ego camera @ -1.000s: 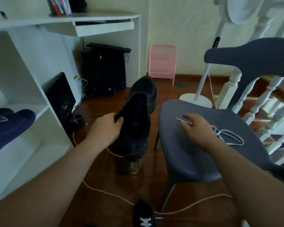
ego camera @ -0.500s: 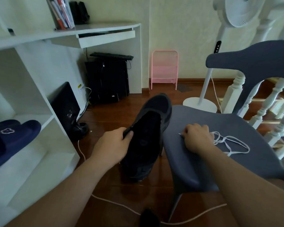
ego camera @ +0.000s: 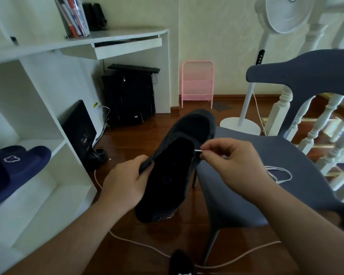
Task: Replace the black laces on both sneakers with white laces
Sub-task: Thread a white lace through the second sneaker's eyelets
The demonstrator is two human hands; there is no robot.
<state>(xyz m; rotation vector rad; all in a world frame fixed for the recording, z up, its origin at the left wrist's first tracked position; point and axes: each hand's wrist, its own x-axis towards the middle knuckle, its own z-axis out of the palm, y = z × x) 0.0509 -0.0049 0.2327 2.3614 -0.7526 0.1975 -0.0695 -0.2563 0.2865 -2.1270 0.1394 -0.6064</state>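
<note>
The grey chair [ego camera: 252, 191] is the landmark here, seat taking up the right half of the view, w/ the black sneaker [ego camera: 177, 167] held in the air just off the seat's left edge. Sneaker's long axis runs near-to-far: heel end low and toward the person, toe up and away, opening and tongue facing the camera. No lace seen in its eyelets, so this looks like the start of threading (a judgement, not a thing seen). Left hand [ego camera: 127, 183] is further left of the chair and grips the sneaker's left collar edge, thumb on top and the other fingers curled under the rim; it's the holding hand. Right hand [ego camera: 230, 161] hangs above the seat's front-left corner, right beside the sneaker's right eyelet row, fingers bunched into a tight pinch on the white lace tip [ego camera: 198, 151]. That tip points left, toward the sneaker, and sits just at the right eyelet edge; whether it touches the fabric I can't tell. So the coming move turns on a short leftward push of the tip into an eyelet (which eyelet, too dark to say), right hand clearly the nearer one. The rest of the white lace [ego camera: 278, 173] lies loose on the seat behind the right hand, toward the chair's back. Under the chair's front edge, at the bottom of the view, a second dark shoe [ego camera: 182, 261] sits on the floor, mostly cut off.
</note>
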